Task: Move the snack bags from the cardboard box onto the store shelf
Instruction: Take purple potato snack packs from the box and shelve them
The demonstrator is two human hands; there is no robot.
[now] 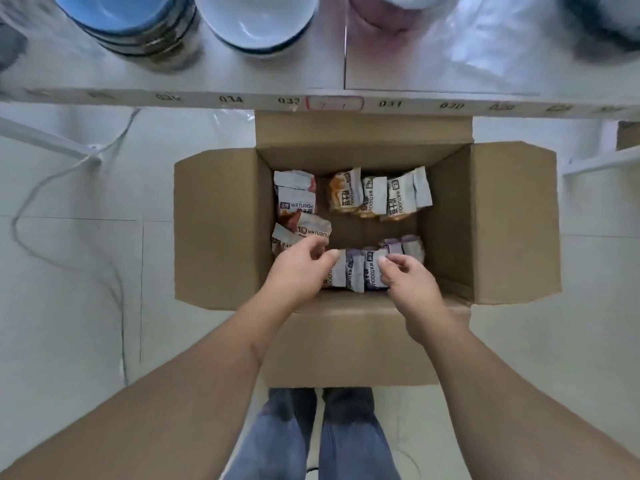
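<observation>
purple snack bags (349, 271) lie between both hands' loose grips.

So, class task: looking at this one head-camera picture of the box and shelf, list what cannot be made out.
- How many purple bags sit in the near row: both hands, left and right, cover part of it.
- Whether either hand grips a bag yet: fingertips overlap the bags.
- The shelf bowls: cut off by the top edge and blurred.
- The shelf-edge numbers at both ends: blurred.
- Small print on the orange bags: too small.

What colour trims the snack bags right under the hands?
Purple on white, on the near-row snack bags; head view.
</observation>
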